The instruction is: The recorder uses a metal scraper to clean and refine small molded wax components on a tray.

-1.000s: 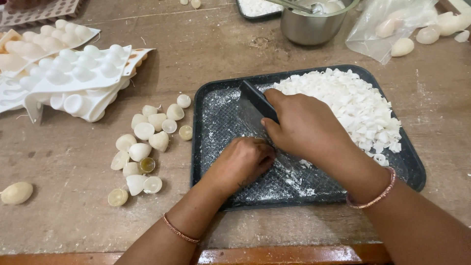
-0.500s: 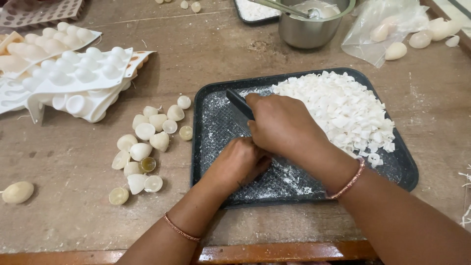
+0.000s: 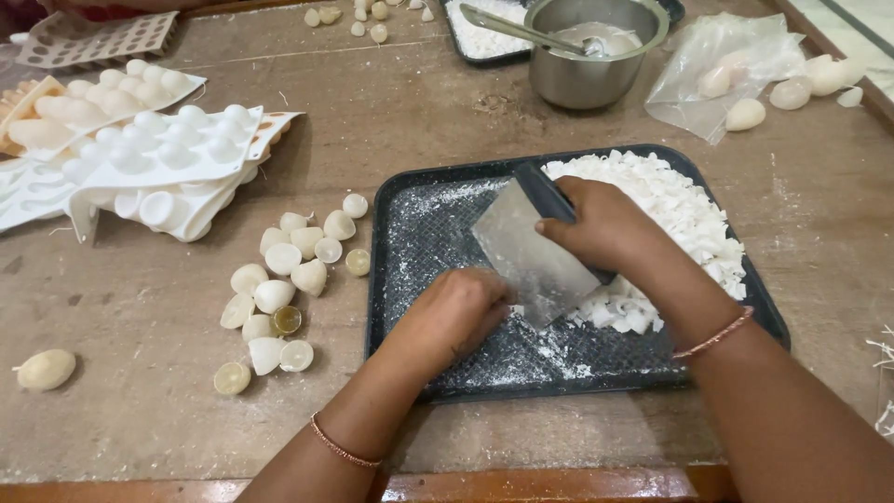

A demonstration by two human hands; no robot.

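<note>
Hands work over a dark tray (image 3: 400, 307) on the worktop (image 3: 140, 391). Right hand (image 3: 605, 228) has its grip closed round the dark handle of a stiff, flat metal scraper (image 3: 535, 261), blade angled down. Left hand (image 3: 456, 312) is curled, contents hidden. Brittle-looking white shavings (image 3: 670, 210) fill the tray's right side. A steel pot (image 3: 587, 74) holds a spoon.

Right hand (image 3: 605, 228) gripping metal scraper (image 3: 533, 256) over black tray (image 3: 391, 279), left hand (image 3: 456, 312) fisted beside white chopped pieces (image 3: 675, 210)
</note>
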